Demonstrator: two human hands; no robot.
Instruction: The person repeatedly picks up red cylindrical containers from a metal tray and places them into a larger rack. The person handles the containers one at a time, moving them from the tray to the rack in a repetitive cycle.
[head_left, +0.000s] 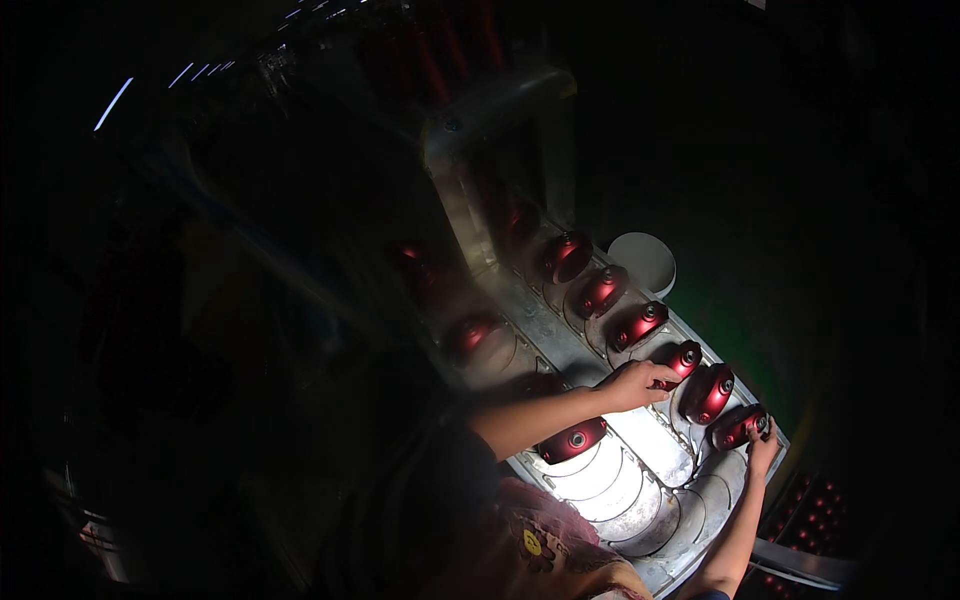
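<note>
- While the light pools on its near end, the metal conveyor runs away up the picture in two lanes and bends round close to the body, overlapping curved plates showing brightly there.
- Over the far stretch stands a metal frame, and it narrows the headroom up there; red shapes glow dimly behind it.
- Patterned cloth (with a cheerful flower on it!) crowds right up to the near edge.
- Down at lower right, a dark rack carries rows of small red spots, too dim to name.
- Beyond the side rail sits a pale round thing, just outside the line of work.
- Here's the left hand, its forearm reaching across the nearer lane and partly covering a red piece: fingers drawn in, gripping the upper held piece on the far lane.
- And the right hand, up from below: fingers narrow around the end piece, nearest the bend, beside the rail.
- Between those two, one rounded red piece rests tilted, nozzle up; whatever it contains, I cannot tell.
</note>
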